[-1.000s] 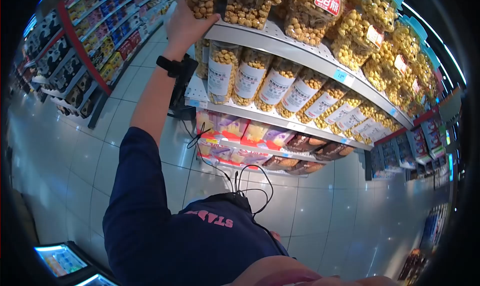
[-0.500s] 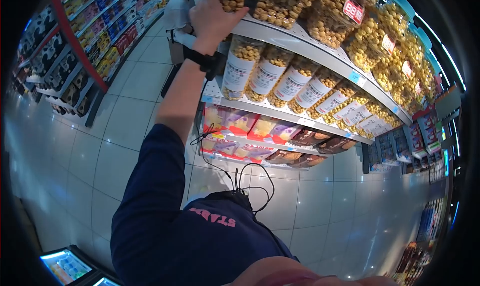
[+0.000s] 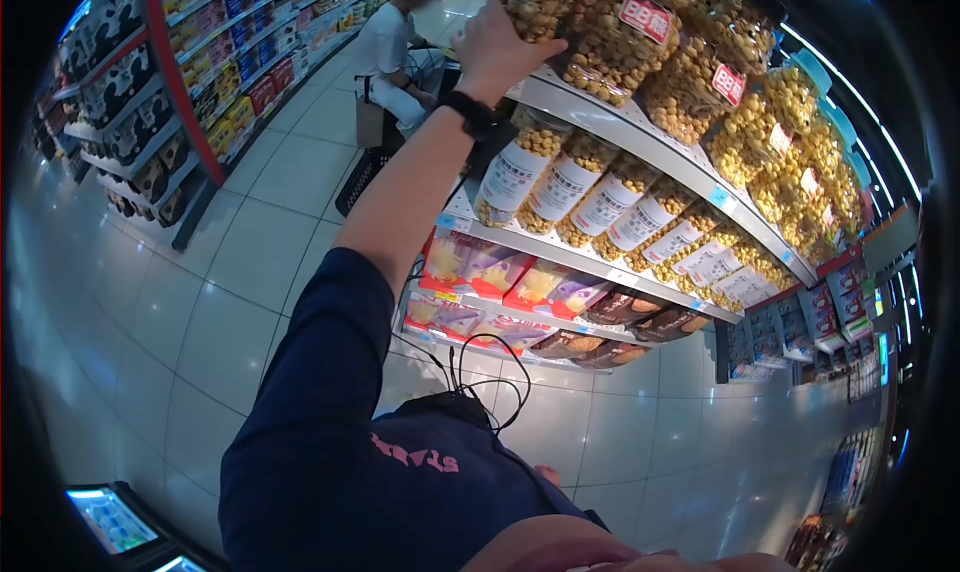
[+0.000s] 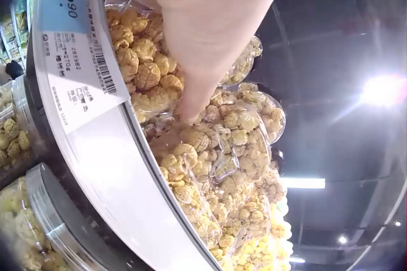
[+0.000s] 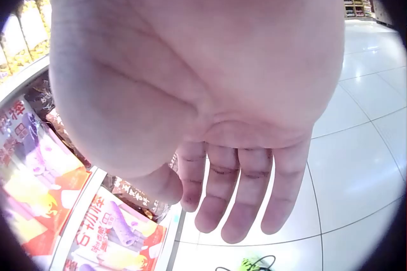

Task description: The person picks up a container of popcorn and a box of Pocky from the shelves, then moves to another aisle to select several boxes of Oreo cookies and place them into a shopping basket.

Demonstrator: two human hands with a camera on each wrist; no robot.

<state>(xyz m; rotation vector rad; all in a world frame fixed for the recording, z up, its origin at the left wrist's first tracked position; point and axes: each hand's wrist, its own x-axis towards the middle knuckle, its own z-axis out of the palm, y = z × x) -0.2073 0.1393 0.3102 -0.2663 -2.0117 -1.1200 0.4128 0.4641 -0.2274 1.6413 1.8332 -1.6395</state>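
Observation:
My left hand (image 3: pixel 495 52) is raised to the top shelf and grips a clear tub of popcorn (image 3: pixel 540 7) at the shelf's left end. The thumb lies across the tub's lower front, while most of the fingers are hidden on its far side. From the left wrist, that thumb presses in among the popcorn tubs (image 4: pixel 232 150), right behind a price tag (image 4: pixel 76 55) reading 12.90. My right hand (image 5: pixel 197 87) hangs low with loose, slightly bent fingers and nothing in it, beside bagged snacks (image 5: pixel 117 233) on a lower shelf.
Labelled popcorn jars (image 3: pixel 575 192) line the middle shelf, above bagged snacks. A person in white (image 3: pixel 385 47) crouches in the aisle beyond the shelf end, near a black basket (image 3: pixel 362 177). Other stocked shelves (image 3: pixel 235 72) stand at the left. A dark cable (image 3: pixel 500 382) hangs at my front.
The head view has shifted, so the left hand and shelf end appear farther right. The hand stays at the same end tub. The person in white has come into view.

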